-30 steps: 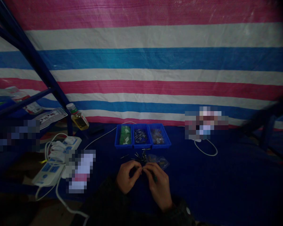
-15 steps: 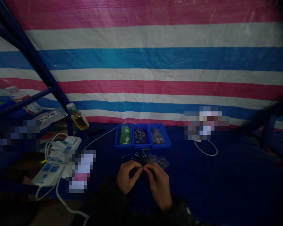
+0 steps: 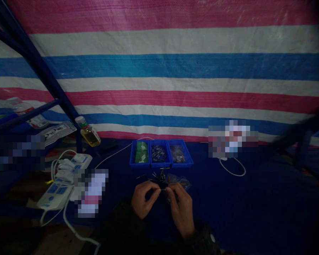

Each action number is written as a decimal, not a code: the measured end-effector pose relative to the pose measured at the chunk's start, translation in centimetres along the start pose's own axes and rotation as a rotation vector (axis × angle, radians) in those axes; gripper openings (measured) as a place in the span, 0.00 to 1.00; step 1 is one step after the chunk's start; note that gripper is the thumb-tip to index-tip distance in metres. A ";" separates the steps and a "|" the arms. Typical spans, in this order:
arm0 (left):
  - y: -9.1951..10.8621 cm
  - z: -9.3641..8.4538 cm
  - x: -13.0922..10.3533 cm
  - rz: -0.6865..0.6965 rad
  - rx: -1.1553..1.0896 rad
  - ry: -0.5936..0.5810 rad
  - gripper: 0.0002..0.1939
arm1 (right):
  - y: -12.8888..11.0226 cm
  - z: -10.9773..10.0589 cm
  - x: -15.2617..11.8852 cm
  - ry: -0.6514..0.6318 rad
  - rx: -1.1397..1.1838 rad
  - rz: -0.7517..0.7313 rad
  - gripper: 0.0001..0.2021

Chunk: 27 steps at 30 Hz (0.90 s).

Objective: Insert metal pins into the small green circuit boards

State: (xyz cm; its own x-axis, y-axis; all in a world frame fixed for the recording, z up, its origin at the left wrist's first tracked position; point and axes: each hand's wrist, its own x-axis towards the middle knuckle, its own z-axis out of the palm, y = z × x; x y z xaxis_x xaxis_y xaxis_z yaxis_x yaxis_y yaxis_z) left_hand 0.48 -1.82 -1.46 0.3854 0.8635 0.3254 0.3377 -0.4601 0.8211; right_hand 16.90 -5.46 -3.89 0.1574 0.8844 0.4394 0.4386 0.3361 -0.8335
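My left hand (image 3: 145,199) is closed in a pinch, and my right hand (image 3: 181,208) pinches close beside it. Between the fingertips is a small thin piece (image 3: 163,189), too small to make out. Just beyond the hands lie loose dark metal pins (image 3: 162,174) and a clear plastic bag (image 3: 185,182) on the blue table (image 3: 250,205). Behind them stand three joined blue trays: the left one (image 3: 132,163) holds green packets, the middle one (image 3: 160,165) holds metal pins, and the right one (image 3: 190,163) holds clear bags.
At the left are a white power strip (image 3: 53,198) with plugs and cables, a bottle of yellow liquid (image 3: 90,136) and a blue metal frame (image 3: 48,78). A white cable loop (image 3: 244,170) lies at the right. A striped sheet (image 3: 159,65) hangs behind.
My right hand has moved slightly right, so the gap between the two pinches is wider and the thin piece shows between them. My left hand has stayed nearly still.
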 end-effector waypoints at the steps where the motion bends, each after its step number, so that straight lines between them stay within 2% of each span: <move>1: 0.0 0.0 0.0 -0.007 -0.004 0.001 0.11 | 0.0 0.0 0.0 0.006 0.004 0.000 0.13; 13: 0.1 -0.1 0.2 -0.082 -0.037 0.061 0.11 | 0.2 0.1 -0.1 0.006 0.070 0.001 0.07; 20: -0.1 0.1 0.1 -0.062 -0.049 0.005 0.11 | 0.2 0.0 -0.1 0.013 0.063 -0.040 0.09; 27: -0.4 0.3 0.0 -0.036 -0.011 -0.059 0.10 | 0.0 0.2 0.0 -0.087 0.116 -0.041 0.09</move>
State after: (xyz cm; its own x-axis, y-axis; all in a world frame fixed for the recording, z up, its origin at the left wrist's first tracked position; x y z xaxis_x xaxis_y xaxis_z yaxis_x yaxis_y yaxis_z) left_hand 0.57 -1.66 -1.89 0.4235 0.8655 0.2676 0.3427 -0.4265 0.8371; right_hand 16.69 -5.37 -3.94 0.0624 0.8923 0.4471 0.3367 0.4029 -0.8511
